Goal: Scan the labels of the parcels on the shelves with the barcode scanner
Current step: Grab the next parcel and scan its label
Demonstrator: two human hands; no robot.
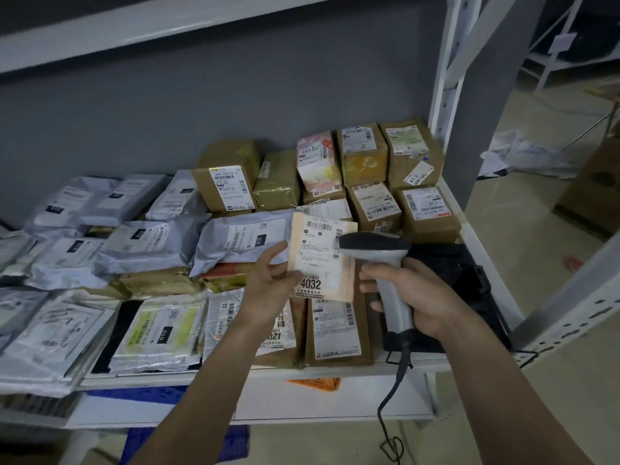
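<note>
My left hand (268, 280) holds up a flat pale orange parcel (320, 260) by its left edge, thumb on the front near the number 4032. Its white label with barcodes faces me. My right hand (412, 297) grips the handle of a grey barcode scanner (379, 253). The scanner's dark head sits just right of the parcel, overlapping its right edge and pointing at the label. Its black cable (392, 397) hangs down past the shelf edge. Below and behind lie several more labelled parcels on the white shelf (335, 369).
Brown cartons (369, 159) are stacked at the back right, grey mailer bags (147, 243) fill the left. A black item (456, 273) lies at the shelf's right end. White perforated uprights (446, 95) frame the shelf. A blue crate (141, 396) sits below.
</note>
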